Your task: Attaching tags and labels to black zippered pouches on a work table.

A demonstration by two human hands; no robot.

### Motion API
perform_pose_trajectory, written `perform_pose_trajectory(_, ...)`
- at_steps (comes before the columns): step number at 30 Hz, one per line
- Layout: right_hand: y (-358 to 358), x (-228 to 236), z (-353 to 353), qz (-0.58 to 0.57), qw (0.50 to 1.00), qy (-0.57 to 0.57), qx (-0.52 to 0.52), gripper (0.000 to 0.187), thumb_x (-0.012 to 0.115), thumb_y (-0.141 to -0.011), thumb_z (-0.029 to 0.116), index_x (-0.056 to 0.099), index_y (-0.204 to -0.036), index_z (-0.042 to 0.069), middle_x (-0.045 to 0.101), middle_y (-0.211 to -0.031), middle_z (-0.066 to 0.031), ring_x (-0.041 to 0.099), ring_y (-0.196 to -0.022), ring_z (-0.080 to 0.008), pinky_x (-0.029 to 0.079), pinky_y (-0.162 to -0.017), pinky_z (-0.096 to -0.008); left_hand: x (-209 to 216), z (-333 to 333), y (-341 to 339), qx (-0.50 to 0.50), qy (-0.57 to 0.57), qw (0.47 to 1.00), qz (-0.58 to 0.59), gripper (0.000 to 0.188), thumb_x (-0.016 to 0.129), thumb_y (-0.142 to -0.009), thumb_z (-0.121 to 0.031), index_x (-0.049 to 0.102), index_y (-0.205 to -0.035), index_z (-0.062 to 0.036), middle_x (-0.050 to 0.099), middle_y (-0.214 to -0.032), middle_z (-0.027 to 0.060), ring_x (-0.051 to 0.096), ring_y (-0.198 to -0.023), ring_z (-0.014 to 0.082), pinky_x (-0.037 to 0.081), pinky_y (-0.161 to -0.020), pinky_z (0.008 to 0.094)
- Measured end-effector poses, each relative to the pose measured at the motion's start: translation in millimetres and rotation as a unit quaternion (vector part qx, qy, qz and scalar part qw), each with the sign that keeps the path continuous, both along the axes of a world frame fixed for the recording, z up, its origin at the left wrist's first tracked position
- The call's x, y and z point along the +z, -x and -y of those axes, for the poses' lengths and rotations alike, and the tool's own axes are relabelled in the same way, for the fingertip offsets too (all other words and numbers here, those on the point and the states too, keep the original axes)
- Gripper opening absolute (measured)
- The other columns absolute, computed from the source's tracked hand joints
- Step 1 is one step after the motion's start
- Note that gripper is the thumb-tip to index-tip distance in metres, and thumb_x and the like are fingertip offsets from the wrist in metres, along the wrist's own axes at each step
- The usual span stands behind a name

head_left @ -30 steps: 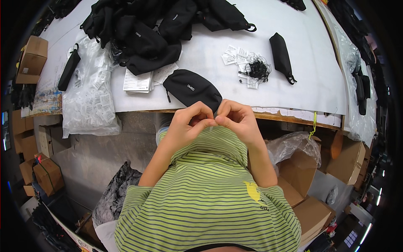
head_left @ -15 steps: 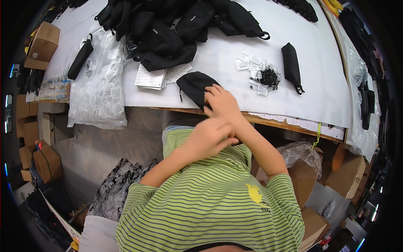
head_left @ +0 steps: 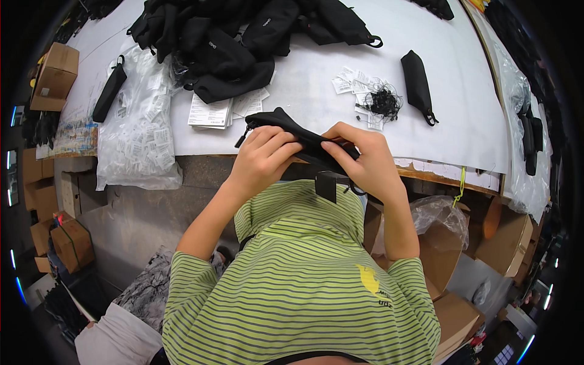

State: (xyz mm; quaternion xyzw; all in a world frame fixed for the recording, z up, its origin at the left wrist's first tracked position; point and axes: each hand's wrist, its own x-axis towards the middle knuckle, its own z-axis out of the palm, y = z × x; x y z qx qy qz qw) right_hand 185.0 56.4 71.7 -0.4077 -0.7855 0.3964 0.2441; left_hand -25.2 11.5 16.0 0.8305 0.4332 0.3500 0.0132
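Both my hands hold a black zippered pouch (head_left: pixel 311 145) over the table's front edge. My left hand (head_left: pixel 264 155) grips its left part, close to a zipper pull that hangs at that end. My right hand (head_left: pixel 368 159) pinches the right end between thumb and fingers. A small black hang tag (head_left: pixel 325 187) dangles below the pouch beside my right hand, in front of my striped shirt. Just beyond the pouch, to the left, lie stacked white printed cards (head_left: pixel 210 114), partly covered by a heap of black pouches (head_left: pixel 228 58).
A clear bag of white labels (head_left: pixel 137 134) hangs over the table's front edge at left, with a slim black pouch (head_left: pixel 109 88) on it. White tags with tangled black strings (head_left: pixel 383 102) lie right of centre, near another black pouch (head_left: pixel 417 85). Cardboard boxes (head_left: pixel 447 249) stand below right.
My left hand has come up from in front of my body onto the pouch. The pouch has been lifted off the table and tilted, and its black hang tag now shows.
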Motion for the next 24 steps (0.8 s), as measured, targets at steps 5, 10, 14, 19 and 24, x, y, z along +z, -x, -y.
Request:
perform_pose_trajectory(5, -3.3, -1.7, 0.8, -0.059, 0.996, 0.059, 0.010, 0.014, 0.062, -0.084, 0.013, 0.058, -0.089, 0.000, 0.065, -0.074, -0.0126, 0.063, -0.064, -0.0235, 0.049, -0.061, -0.0276, 4.2, 2.7, -4.6, -0.010, -0.002, 1.000, 0.015, 0.026, 0.070, -0.062, -0.005, 0.062, -0.087, -0.0013, 0.060, -0.089, 0.0073, 0.058, -0.088, 0.0244, 0.047, -0.076, 0.0349)
perform_pose_trajectory(10, -1.2, 1.3, 7.3, -0.002, 0.999, -0.048, -0.011, 0.010, 0.062, -0.083, 0.012, 0.059, -0.087, 0.003, 0.061, -0.070, -0.0093, 0.058, -0.058, -0.0257, 0.045, -0.054, -0.0310, 14.5, -1.2, -8.0, -0.008, 0.035, 0.999, 0.010, 0.027, 0.069, -0.061, -0.003, 0.060, -0.087, -0.0016, 0.057, -0.082, 0.0073, 0.056, -0.079, 0.0247, 0.045, -0.070, 0.0353)
perform_pose_trajectory(14, 1.4, 9.3, 10.1, 0.034, 0.998, -0.061, -0.004, 0.011, 0.064, -0.081, 0.008, 0.063, -0.090, 0.002, 0.063, -0.074, -0.0103, 0.060, -0.061, -0.0231, 0.046, -0.057, -0.0276, 14.2, -2.4, -5.4, -0.002, 0.029, 1.000, 0.008, 0.027, 0.067, -0.059, 0.000, 0.059, -0.085, -0.0021, 0.052, -0.076, 0.0065, 0.051, -0.070, 0.0248, 0.042, -0.065, 0.0355)
perform_pose_trajectory(19, 1.7, 8.5, 14.4, 0.015, 0.995, -0.100, 0.007, 0.011, 0.065, -0.081, 0.008, 0.063, -0.090, 0.003, 0.064, -0.076, -0.0100, 0.061, -0.063, -0.0243, 0.046, -0.056, -0.0292, 15.1, 0.5, -2.7, -0.013, 0.032, 0.999, 0.004, 0.027, 0.067, -0.059, 0.001, 0.058, -0.084, -0.0025, 0.052, -0.078, 0.0061, 0.051, -0.071, 0.0247, 0.041, -0.064, 0.0352)
perform_pose_trajectory(24, 1.7, 3.2, 14.4, 0.007, 0.991, -0.131, 0.001, 0.009, 0.064, -0.081, 0.009, 0.060, -0.089, 0.005, 0.062, -0.073, -0.0083, 0.059, -0.060, -0.0249, 0.045, -0.053, -0.0314, 16.6, 0.6, -6.4, -0.015, 0.048, 0.998, 0.023, 0.031, 0.068, -0.060, 0.000, 0.059, -0.089, -0.0033, 0.053, -0.082, 0.0068, 0.052, -0.073, 0.0248, 0.042, -0.064, 0.0347)
